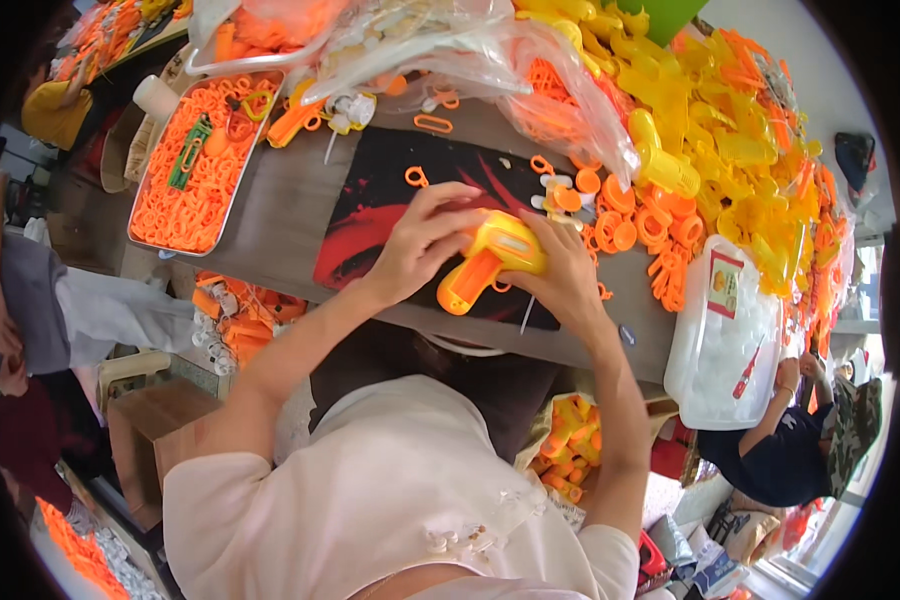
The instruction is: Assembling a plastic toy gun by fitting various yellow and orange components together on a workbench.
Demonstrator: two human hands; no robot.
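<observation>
Over the dark mat (370,190) I hold a pistol-shaped yellow and orange plastic toy (510,243), its orange-lined grip pointing toward me and to the left. My right hand (562,268) is closed around its right side, thumb below the body. The curled fingers of my left hand (422,243) press on its left end; their tips are partly hidden. Just beyond my left hand lies an orange ring piece (416,176). Close to my right hand are orange round caps (567,198) and white pieces. A thin pale stick (528,315) shows beneath my right hand.
A metal tray (135,220) of orange rings, with a green tool on them, stands at the left. Yellow shells (740,120) are heaped at the far right, beside clear plastic bags (450,45). A white tub (682,350) stands at the right edge. Other people work on both sides.
</observation>
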